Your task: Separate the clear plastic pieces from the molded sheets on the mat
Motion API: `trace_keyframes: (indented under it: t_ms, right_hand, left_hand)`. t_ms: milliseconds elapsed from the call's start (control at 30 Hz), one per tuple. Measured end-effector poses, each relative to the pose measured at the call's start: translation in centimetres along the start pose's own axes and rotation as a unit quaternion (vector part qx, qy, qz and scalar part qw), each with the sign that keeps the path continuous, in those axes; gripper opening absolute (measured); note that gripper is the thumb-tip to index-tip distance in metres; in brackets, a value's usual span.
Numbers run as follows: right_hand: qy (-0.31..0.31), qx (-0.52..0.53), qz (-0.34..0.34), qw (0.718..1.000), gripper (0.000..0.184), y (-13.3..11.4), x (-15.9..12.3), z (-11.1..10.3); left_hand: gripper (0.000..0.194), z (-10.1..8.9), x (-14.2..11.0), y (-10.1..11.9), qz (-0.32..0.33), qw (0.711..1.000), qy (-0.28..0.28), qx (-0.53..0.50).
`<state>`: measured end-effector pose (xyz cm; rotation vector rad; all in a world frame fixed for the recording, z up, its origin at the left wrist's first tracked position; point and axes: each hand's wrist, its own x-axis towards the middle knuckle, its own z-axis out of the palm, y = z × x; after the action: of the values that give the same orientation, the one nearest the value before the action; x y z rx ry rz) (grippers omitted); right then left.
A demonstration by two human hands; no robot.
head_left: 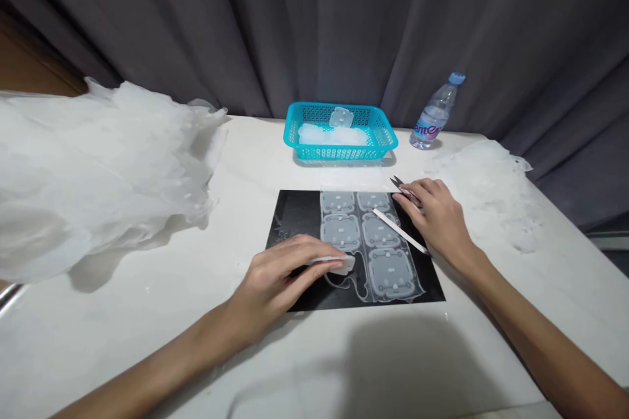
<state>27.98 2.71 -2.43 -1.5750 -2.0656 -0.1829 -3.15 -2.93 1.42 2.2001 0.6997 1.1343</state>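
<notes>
My left hand (289, 268) pinches a small translucent rounded-square piece (348, 266) between thumb and fingers, above the lower left of a black mat (299, 209). On the mat lies a translucent sheet of moulded rounded squares (390, 272), with a thin cut-out outline at its lower left spot. My right hand (435, 209) is closed round a pair of small snips (399, 183) at the mat's upper right corner. Their dark blades point away to the upper left, and the palm hides most of the handle. A narrow white stick (400, 230) lies slantwise across the sheet, beside my right hand.
Behind the mat stands a blue plastic basket (339, 153) holding several translucent pieces. A water bottle (435, 114) is right of it. A big heap of translucent sheets (98, 170) covers the left; thin scraps (491, 190) lie right. A grey curtain (314, 26) hangs behind the white table (196, 314).
</notes>
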Motion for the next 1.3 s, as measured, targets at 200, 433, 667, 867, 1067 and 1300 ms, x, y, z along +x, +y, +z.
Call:
trace_keyframes:
  t_ms: [200,433,667,867,1067,1300]
  right_hand:
    - [-0.01,-0.079,0.017,0.997,0.039,3.0,1.1,2.6]
    - [-0.004,-0.143,-0.017,0.99,0.034,2.1,1.1,2.4]
    - [0.077,0.068,-0.015,0.995,0.026,-0.1,0.6,0.5]
    - [0.014,0.15,0.002,0.989,0.026,-3.5,-1.1,-1.5]
    - [0.024,0.032,0.063,0.997,0.03,0.3,0.1,-0.7]
    - [0.122,0.004,0.171,0.978,0.03,5.5,1.7,-1.2]
  left_hand:
    - [0.029,0.2,-0.3,-0.4,0.015,1.0,0.007,-0.004]
    - [0.028,0.2,-0.2,-0.4,0.036,0.999,0.001,0.019]
    - [0.027,0.0,-0.3,-0.3,0.027,0.999,-0.01,0.023]
    - [0.02,0.0,-0.5,-0.7,0.002,0.999,-0.019,0.041]
    - [0.021,0.2,-0.5,-0.9,-0.014,1.0,-0.005,0.027]
    - [0.019,0.4,-0.8,-1.4,-0.031,0.999,-0.01,0.028]
